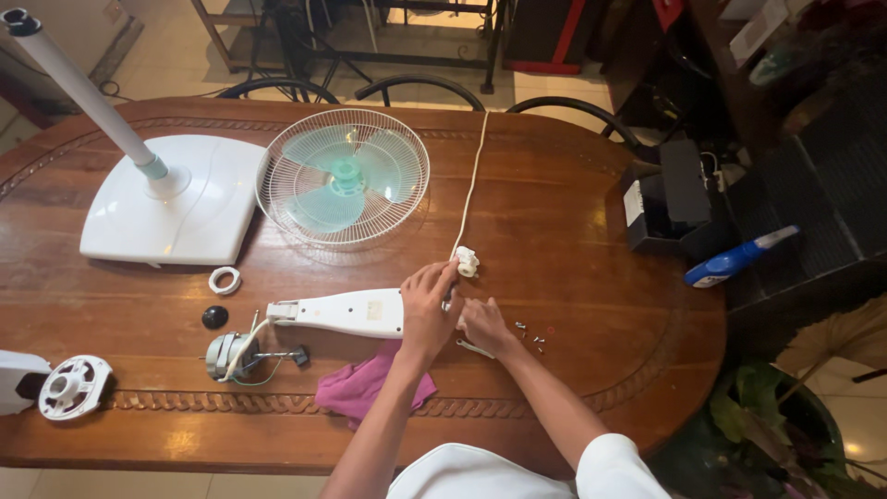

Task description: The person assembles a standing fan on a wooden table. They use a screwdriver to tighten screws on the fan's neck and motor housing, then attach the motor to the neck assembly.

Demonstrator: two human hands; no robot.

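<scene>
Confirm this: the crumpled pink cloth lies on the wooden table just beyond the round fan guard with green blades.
Not quite. In the head view the crumpled pink cloth lies on the wooden table near its front edge, under the left forearm, well short of the round fan guard with green blades.

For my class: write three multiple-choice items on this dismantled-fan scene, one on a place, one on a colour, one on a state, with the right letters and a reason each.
1. Where does the pink cloth lie?
A beside the fan base
B under the left forearm
C on a chair

2. What colour are the fan blades?
A pale green
B black
C red

3. How is the fan guard placed?
A upright on the pole
B flat on the table
C hanging off the edge

Answers: 1 B, it lies beneath the forearm of the left hand; 2 A, green shows through the wires; 3 B, it lies flat on the wood.
</scene>
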